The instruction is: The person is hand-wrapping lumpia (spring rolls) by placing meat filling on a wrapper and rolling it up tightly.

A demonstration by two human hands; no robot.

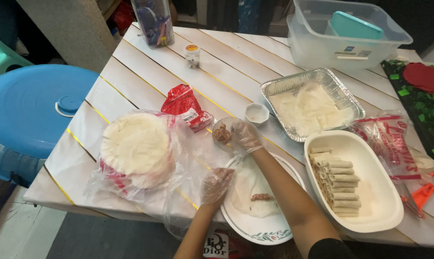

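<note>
A white slatted table fills the frame. At upper right stands a clear plastic tub with a teal lid inside; below it sits a foil tray of pale sheets. At right, a white oval dish holds a row of rolled wrappers, and a printed plastic bag lies beside it. At left centre, a round stack of wrappers rests in a clear bag. A red packet lies above it, with a small jar farther up. A blue round lid occupies the left edge.

Near the bottom centre, a plate carries a flat wrapper with a strip of meat filling on it. Just above the plate sit a small glass bowl of filling and a small white cup.

Both hands wear clear gloves. The right hand reaches across the plate to the filling bowl, fingers curled at its rim; whether it pinches anything I cannot tell. The left hand rests at the wrapper's left edge, fingers loosely bent, gripping nothing visibly.
</note>
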